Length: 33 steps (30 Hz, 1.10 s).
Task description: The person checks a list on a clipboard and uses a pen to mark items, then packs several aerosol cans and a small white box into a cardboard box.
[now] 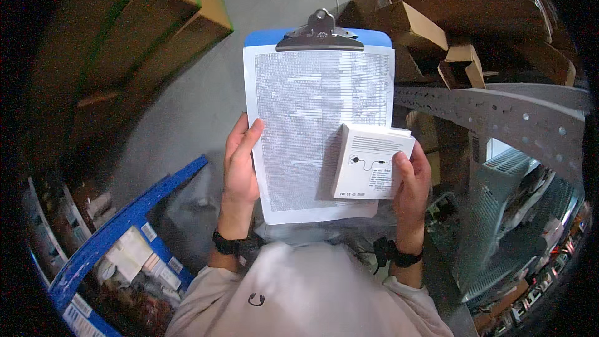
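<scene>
My left hand (241, 164) grips the left edge of a blue clipboard (374, 37), its thumb on top of the paper. A metal spring clip (320, 37) at the top clamps a printed table sheet (299, 150), dense with small rows of writing. In my right hand (412, 182) is a small white cardboard box (365, 164), thumb on its printed face. That face bears text, a label and a drawing of a plug and cable. The box lies over the lower right part of the sheet; whether the right fingers also touch the clipboard is hidden.
Large cartons with green straps (159, 14) stand at upper left. Blue shelving (135, 210) with labels and small packages is at lower left. To the right are a perforated metal shelf beam (514, 107), open cardboard boxes (421, 28) and a grey mesh-sided bin (486, 224). Grey floor (187, 103) lies ahead.
</scene>
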{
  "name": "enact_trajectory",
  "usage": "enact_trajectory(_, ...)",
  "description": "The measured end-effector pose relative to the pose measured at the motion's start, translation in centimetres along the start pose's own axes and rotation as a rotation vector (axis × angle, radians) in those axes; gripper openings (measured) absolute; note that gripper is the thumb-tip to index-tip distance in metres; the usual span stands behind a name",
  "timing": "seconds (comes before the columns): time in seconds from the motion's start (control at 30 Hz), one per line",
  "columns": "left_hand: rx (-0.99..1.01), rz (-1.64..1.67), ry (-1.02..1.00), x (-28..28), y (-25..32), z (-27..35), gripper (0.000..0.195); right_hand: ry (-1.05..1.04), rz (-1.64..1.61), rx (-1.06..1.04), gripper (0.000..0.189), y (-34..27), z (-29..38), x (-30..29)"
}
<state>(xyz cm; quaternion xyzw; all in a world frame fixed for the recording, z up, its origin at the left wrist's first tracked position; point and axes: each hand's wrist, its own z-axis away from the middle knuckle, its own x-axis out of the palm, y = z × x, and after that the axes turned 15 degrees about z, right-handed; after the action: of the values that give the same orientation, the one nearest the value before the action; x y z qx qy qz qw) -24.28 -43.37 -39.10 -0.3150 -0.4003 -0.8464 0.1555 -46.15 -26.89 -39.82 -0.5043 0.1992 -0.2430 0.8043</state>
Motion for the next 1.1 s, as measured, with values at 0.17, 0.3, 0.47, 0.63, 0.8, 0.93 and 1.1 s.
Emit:
enact_trajectory(0.17,-0.081,-0.035,0.113,4.4,2.9,1.9,0.032,-0.075,0.025,0.164,0.032,-5.8,1.4,-1.3)
enact_trajectory(0.3,-0.111,-0.069,0.167,7.6,4.4,2.3,0.032,-0.107,-0.144,0.236,0.032,-8.1,1.3,-2.2)
enact_trajectory(0.47,-0.153,-0.147,0.210,8.3,4.1,1.9,0.033,-0.122,-0.227,0.362,0.033,-6.9,1.0,-2.8)
enact_trajectory(0.63,-0.115,-0.217,0.290,8.5,4.3,2.1,0.035,-0.173,-0.329,0.368,0.032,-6.1,0.4,-2.6)
enact_trajectory(0.8,-0.058,-0.231,0.173,6.5,4.6,1.6,0.034,-0.171,-0.346,0.265,0.035,-4.8,0.4,-1.6)
enact_trajectory(0.93,-0.077,-0.222,0.109,7.7,5.9,-0.2,0.034,-0.110,-0.353,0.191,0.034,-6.3,-0.7,-1.4)
enact_trajectory(1.1,-0.062,-0.251,0.024,10.5,7.3,-5.8,0.036,-0.112,-0.374,0.171,0.032,-8.1,-6.3,-1.2)
